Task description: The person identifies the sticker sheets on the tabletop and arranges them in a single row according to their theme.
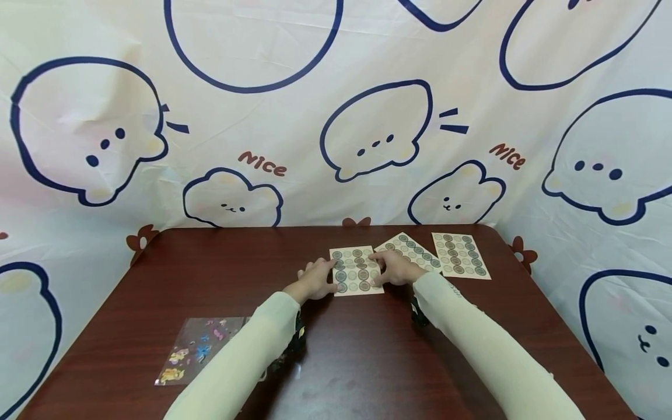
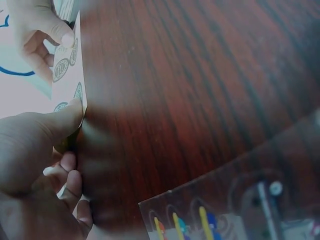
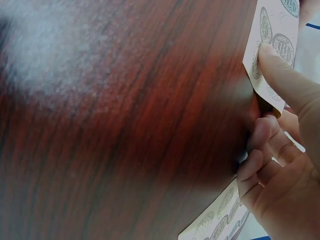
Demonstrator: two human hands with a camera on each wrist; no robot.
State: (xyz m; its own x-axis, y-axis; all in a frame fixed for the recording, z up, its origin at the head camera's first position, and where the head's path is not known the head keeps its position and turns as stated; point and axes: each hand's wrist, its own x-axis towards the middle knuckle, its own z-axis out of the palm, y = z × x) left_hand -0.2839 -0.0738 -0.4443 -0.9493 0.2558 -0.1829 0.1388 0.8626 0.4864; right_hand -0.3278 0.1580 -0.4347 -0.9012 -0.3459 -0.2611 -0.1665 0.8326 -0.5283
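A cream sheet of round, coin-like printed stickers [image 1: 359, 271] lies between both hands, toward the back of the table. At its left edge my left hand [image 1: 317, 280] pinches it, the thumb on top; in the left wrist view the curled fingers [image 2: 72, 182] sit beside and below the edge. My right hand [image 1: 395, 268] pinches the opposite edge. In the right wrist view that thumb [image 3: 277, 67] presses on the printed face, and the near corner is lifted off the table. The fingertips under the sheet are partly hidden.
To the right lie two similar sheets, a slanted one [image 1: 412, 251] partly behind my right hand and a straighter one [image 1: 462, 255]. A clear plastic bag with colourful stickers [image 1: 202, 350] lies at the left of the dark wooden table [image 1: 362, 373]. A patterned cloth [image 1: 304, 134] hangs behind.
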